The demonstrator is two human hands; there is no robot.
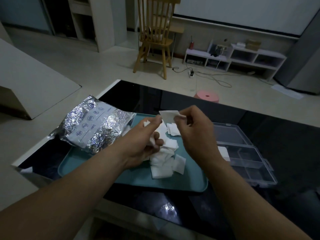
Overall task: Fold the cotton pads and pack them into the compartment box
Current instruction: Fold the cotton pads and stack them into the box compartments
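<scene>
My right hand (pixel 194 129) pinches a white cotton pad (pixel 168 116) by its right edge and holds it up above the teal tray (pixel 131 179). My left hand (pixel 147 141) grips a bunch of white pads against its palm, its thumb tip close to the raised pad's left corner. A loose heap of cotton pads (pixel 164 163) lies on the tray below both hands. The clear compartment box (pixel 249 161) stands open to the right of the tray, and one white pad shows in its near-left part, partly hidden by my right wrist.
A crinkled silver foil bag (pixel 91 125) lies on the tray's left end. The tray and box rest on a black glossy table (pixel 285 153). Beyond it stand a pink stool (pixel 207 96), a wooden chair (pixel 155 38) and low white shelves (pixel 242 58).
</scene>
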